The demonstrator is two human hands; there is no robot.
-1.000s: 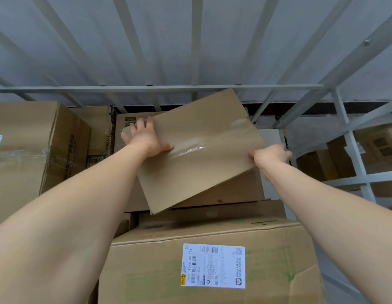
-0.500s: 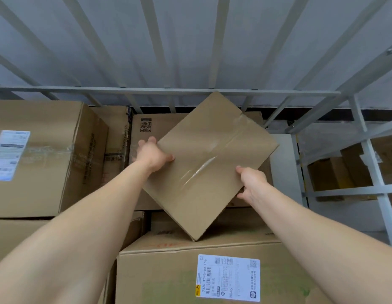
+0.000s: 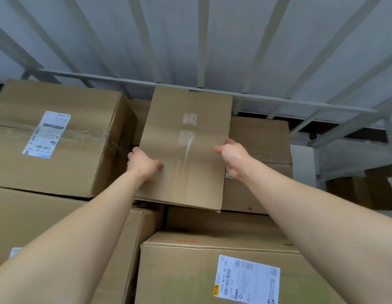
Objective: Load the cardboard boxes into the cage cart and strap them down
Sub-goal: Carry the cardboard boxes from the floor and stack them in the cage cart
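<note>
The box [image 3: 186, 148] sits between both hands — left hand [image 3: 143, 164] gripping its left edge, right hand [image 3: 232, 157] its right.

- Fairly bright, soft, even indoor light; source not in view, no hard-edged shadows.
- Glare: clear tape down the held box [image 3: 186, 145] shines white, esp. mid-face.
- Darkest spots: narrow gaps btwn stacked boxes, plus a black band below the cage top rail [image 3: 289, 100] toward the right edge.
- Wide-angle distortion: cage bars [image 3: 202, 40] fan out toward the top corners; rail looks slanted.
- Overall soft w/ slight blur; small print on the near label [image 3: 245, 279] mostly illegible; boxes at far right smeared.
</note>
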